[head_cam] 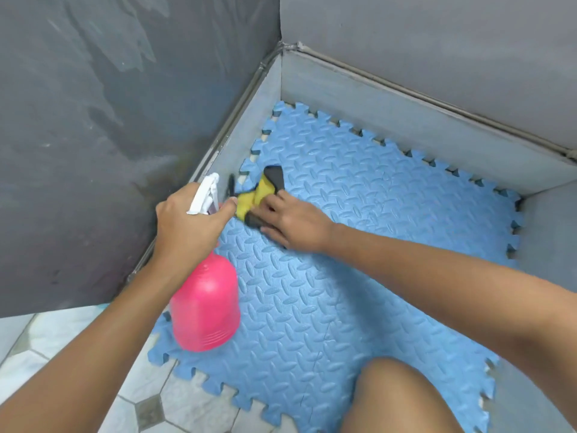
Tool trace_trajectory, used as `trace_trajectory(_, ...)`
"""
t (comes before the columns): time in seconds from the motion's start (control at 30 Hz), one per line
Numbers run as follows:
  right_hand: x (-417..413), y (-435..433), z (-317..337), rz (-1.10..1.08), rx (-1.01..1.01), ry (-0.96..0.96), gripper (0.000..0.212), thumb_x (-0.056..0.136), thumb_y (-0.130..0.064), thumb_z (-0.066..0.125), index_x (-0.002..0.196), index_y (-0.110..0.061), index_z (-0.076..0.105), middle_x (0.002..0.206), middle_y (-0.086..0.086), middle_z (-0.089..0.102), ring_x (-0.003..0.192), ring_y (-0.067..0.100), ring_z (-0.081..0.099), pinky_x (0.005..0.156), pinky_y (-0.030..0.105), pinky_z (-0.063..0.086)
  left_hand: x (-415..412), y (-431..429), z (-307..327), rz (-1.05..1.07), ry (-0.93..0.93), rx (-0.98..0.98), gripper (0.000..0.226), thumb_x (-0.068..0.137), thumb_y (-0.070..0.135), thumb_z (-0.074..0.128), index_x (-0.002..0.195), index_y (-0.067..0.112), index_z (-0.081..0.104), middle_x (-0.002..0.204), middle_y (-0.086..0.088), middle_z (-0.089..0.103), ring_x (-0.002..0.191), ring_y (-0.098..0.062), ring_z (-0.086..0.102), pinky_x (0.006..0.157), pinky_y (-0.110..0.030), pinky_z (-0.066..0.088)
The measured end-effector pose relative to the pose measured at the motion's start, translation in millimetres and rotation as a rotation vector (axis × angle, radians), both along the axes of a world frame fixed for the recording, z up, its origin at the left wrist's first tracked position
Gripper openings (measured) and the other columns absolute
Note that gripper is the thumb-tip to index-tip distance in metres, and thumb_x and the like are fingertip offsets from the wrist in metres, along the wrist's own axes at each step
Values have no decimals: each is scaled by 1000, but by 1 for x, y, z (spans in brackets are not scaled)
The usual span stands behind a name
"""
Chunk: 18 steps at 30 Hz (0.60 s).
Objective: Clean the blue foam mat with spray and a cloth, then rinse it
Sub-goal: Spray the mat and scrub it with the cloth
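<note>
The blue foam mat [359,276], with a raised tread pattern and toothed edges, lies flat on the floor in a walled corner. My left hand [187,223] grips the neck of a pink spray bottle [204,310] with a white trigger head [206,192]; the bottle hangs over the mat's left edge. My right hand [293,223] presses a yellow and dark grey cloth [259,192] against the mat near its far left edge. The cloth is partly hidden under my fingers.
Dark grey walls [93,135] close the corner at left and behind, with a grey ledge [406,120] along the mat's far side. Pale tiled floor [78,345] shows at lower left. My bare knee [399,401] rests on the mat's near edge.
</note>
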State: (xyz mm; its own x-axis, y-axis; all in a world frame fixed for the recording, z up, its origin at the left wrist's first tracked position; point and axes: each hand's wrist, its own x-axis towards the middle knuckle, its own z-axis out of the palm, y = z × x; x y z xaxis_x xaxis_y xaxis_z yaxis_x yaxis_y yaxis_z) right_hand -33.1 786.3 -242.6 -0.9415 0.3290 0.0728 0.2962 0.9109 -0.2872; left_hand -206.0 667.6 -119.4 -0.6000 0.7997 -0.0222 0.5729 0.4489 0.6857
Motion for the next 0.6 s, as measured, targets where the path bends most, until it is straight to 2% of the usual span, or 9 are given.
trace_trajectory(0.07,41,-22,0,179,33,0,46,106,-40,40,140,-12,53,114,8,54,96,26,48,86,36,47,1,0,-2,-4,-20,1,44,85,35,79,64,12,48,54,0,49,54,-5,55,66,-13,44)
trace_trajectory(0.1,60,-20,1,213,59,27,46,106,-38,41,140,-10,53,114,8,56,95,25,49,87,34,46,1,0,-2,-9,-37,-1,45,85,37,79,64,12,48,55,0,49,56,-10,57,70,-25,52)
trace_trajectory(0.17,91,8,-3,123,115,29,45,106,-37,45,141,-11,54,118,7,57,99,23,50,88,32,46,0,0,-1,-9,-79,-13,45,85,39,79,66,11,50,56,-1,50,60,-23,64,69,-39,57)
trace_trajectory(0.23,113,48,-6,-172,141,21,45,104,-38,45,141,-13,53,122,8,56,104,27,50,86,40,51,2,-2,1,-16,-89,-19,43,86,39,79,68,11,51,56,-1,50,54,-14,61,65,-38,56)
trace_trajectory(0.33,117,88,-4,-770,56,42,44,101,-38,45,135,-12,56,119,15,55,107,35,49,85,48,51,3,-6,4,-7,-109,-18,39,87,35,79,71,8,55,55,0,51,47,-13,60,54,-38,58)
trace_trajectory(0.4,96,86,-4,-989,24,76,40,99,-35,47,130,-12,59,118,16,55,108,36,48,90,47,48,2,-7,6,-19,-107,-32,38,86,33,79,72,8,55,54,1,51,46,-12,59,52,-33,56)
trace_trajectory(0.43,81,76,-4,-988,14,90,40,99,-35,47,130,-12,59,117,15,55,107,35,48,90,45,47,1,-6,8,-38,-88,-59,38,85,33,79,71,9,54,56,2,51,51,-16,58,56,-31,52)
trace_trajectory(0.5,52,47,-4,-805,-11,96,40,100,-36,47,133,-15,57,117,10,56,105,30,47,88,40,45,1,-3,8,-100,-31,-163,41,83,34,80,68,15,47,62,3,50,65,-24,52,63,-34,37)
trace_trajectory(0.6,35,21,-4,-582,-75,117,40,101,-34,51,135,-15,58,117,6,57,104,26,48,91,37,45,3,-9,-2,-132,-94,-301,45,78,37,85,68,13,49,64,0,50,66,-24,47,59,-35,34)
